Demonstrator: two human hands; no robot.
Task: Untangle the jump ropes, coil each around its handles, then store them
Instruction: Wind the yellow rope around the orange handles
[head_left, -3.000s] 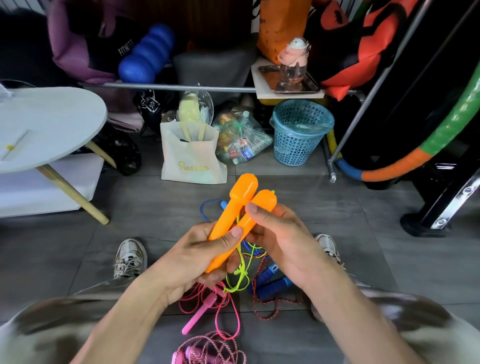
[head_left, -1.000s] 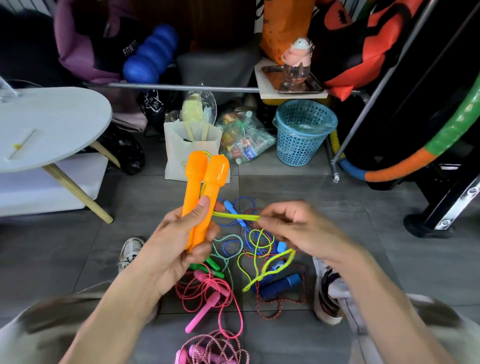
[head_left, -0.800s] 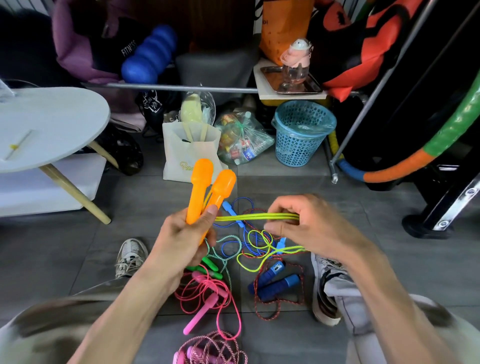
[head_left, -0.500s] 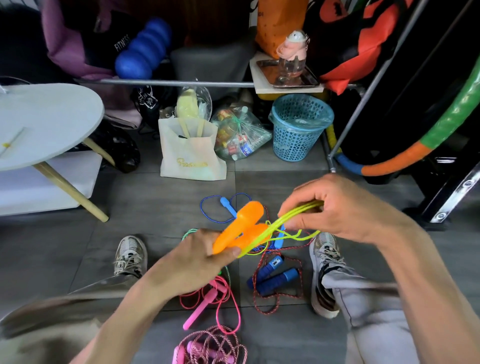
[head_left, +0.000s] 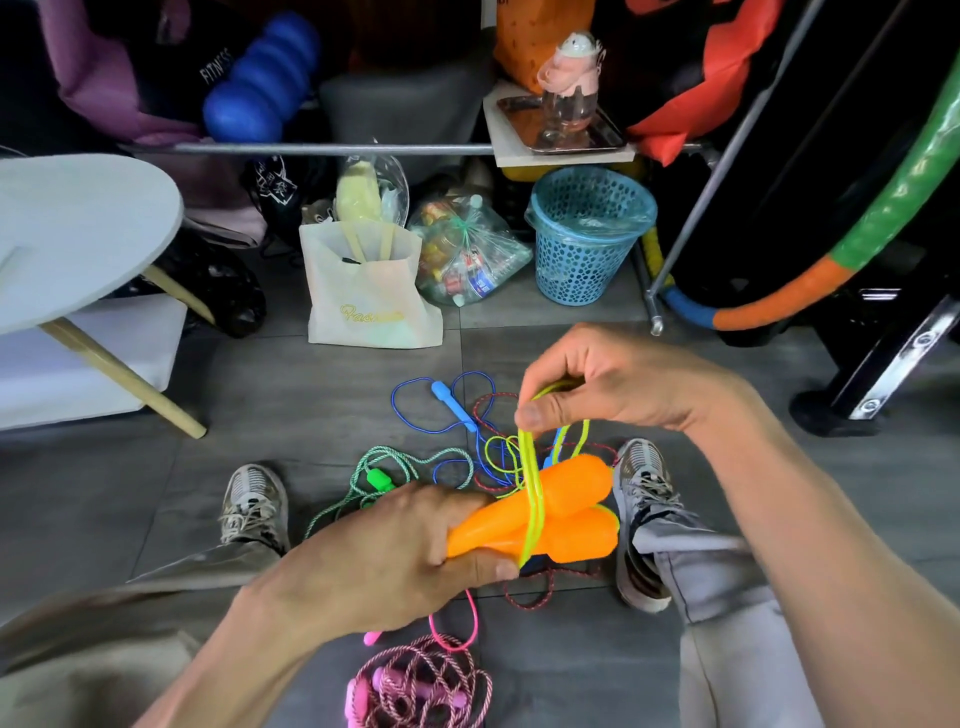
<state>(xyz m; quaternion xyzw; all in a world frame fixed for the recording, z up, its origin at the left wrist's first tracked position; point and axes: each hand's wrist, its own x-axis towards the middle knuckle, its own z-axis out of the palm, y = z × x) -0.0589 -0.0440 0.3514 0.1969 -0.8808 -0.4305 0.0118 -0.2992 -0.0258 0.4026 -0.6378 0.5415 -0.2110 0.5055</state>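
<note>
Head view: left hand (head_left: 395, 551) fingers curled round the narrow ends of two orange handles (head_left: 550, 514), held side by side above the floor tangle (head_left: 467, 452). Right hand (head_left: 613, 384), just above the handles, pinches yellow-green rope (head_left: 531, 483) looped across both. Coiled pink rope (head_left: 421, 686) below the handles; blue basket (head_left: 587, 234) well beyond.

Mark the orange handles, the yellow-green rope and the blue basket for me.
orange handles (head_left: 563, 491): head view, thick end of the upper handle.
yellow-green rope (head_left: 534, 499): head view, strands crossing the handles.
blue basket (head_left: 582, 270): head view, perforated front wall.
</note>
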